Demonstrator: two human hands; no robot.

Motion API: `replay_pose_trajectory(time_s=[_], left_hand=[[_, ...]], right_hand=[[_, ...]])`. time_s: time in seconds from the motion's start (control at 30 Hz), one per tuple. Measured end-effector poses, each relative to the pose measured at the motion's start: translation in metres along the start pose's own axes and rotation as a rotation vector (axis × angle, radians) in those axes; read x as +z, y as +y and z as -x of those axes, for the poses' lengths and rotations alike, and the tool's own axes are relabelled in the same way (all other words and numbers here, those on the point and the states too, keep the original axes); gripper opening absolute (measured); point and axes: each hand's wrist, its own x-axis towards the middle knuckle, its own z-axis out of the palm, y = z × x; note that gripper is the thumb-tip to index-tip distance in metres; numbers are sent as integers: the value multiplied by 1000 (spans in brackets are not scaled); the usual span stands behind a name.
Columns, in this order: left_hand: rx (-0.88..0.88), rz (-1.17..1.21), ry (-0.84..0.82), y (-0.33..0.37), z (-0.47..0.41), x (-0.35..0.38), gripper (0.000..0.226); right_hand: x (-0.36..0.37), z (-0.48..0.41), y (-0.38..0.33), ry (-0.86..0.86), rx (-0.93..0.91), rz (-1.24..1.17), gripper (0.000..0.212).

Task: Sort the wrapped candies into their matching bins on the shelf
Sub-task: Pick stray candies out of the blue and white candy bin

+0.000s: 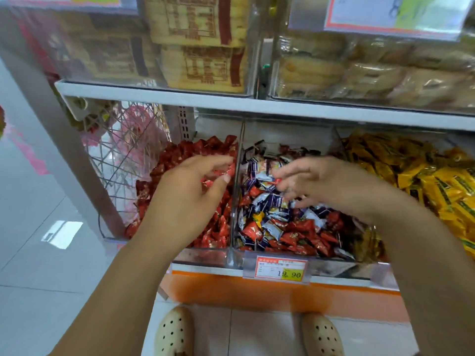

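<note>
Three clear bins stand side by side on the shelf. The left bin [205, 254] holds red wrapped candies [180, 155]. The middle bin [303, 267] holds a mix of blue-white candies [272, 201] and red candies [295, 237], plus one yellow candy. The right bin holds yellow candies [416, 176]. My left hand [190, 194] hovers over the red bin, with red candies held loosely between curled fingers and thumb. My right hand [323, 181] reaches left over the middle bin. Its blurred fingertips are at a red candy, and the grip is unclear.
A white shelf board [159, 95] runs just above the bins, carrying clear boxes of packaged biscuits. A wire basket [123, 155] hangs left of the red bin. A price tag [281, 269] is clipped to the middle bin's front. My two beige shoes are below on the tiled floor.
</note>
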Motion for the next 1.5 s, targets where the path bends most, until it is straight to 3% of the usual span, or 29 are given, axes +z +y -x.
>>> replay_pose_trajectory(time_s=[0.13, 0.3, 0.47, 0.57, 0.73, 1.03, 1.3, 1.4, 1.5], left_hand=[[140, -80, -238, 33, 9, 33, 29], [176, -344, -584, 51, 8, 76, 33], [9, -362, -753, 50, -3, 89, 49], [43, -362, -771, 48, -9, 92, 47], [37, -174, -669, 41, -8, 94, 35], [-53, 70, -477, 36, -15, 88, 25], [-56, 148, -324, 44, -15, 62, 21], [-68, 188, -191, 38, -18, 37, 22], [-95, 198, 64, 21, -23, 6, 26]], right_hand=[[-7, 29, 31, -65, 120, 418, 23], [10, 32, 36, -105, 107, 631, 47], [20, 17, 43, -147, 99, 636, 57], [24, 12, 46, -91, 112, 639, 54], [23, 16, 45, 56, 88, 489, 24], [9, 17, 43, 226, 119, 50, 12], [5, 21, 33, 338, 36, -8, 7], [8, 18, 24, 420, -52, -116, 9], [22, 7, 5, 468, -172, -225, 10]])
